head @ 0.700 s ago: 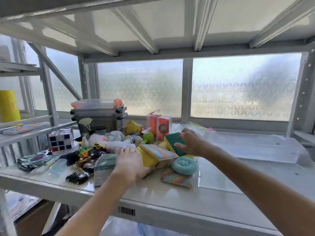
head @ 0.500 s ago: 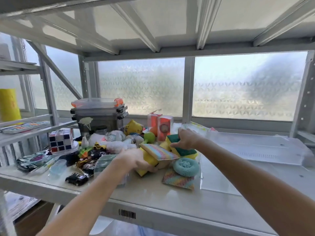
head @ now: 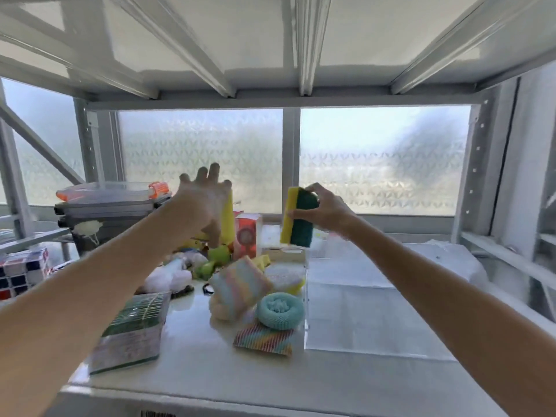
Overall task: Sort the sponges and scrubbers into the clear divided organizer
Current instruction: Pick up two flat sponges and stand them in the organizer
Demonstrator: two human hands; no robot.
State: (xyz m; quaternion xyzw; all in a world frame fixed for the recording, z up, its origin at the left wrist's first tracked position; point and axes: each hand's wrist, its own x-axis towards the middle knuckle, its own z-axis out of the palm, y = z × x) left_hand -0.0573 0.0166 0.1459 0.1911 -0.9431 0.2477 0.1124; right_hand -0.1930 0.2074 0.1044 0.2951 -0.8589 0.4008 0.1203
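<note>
My right hand (head: 326, 212) is raised above the shelf, gripping a yellow sponge with a dark green scrub face (head: 298, 219), held upright over the left back corner of the clear divided organizer (head: 376, 320). My left hand (head: 204, 206) is also lifted, blurred, with a plain yellow sponge (head: 228, 218) between thumb and fingers. On the shelf lie a pastel striped sponge (head: 240, 284), a teal round scrubber (head: 279, 310), a rainbow striped pad (head: 264, 338) and a white-netted yellow sponge (head: 285, 278).
A green-topped wrapped pack (head: 135, 326) lies front left. Behind are small toys, a puzzle cube (head: 21, 272), a grey lidded box with orange latches (head: 111, 212) and red cartons (head: 248, 236). The upper shelf's beams hang low overhead.
Both hands have risen from the pile. The right one lifted the green-faced sponge up and rightward; the left pulled the yellow sponge out from under the pastel striped one. The view moved closer.
</note>
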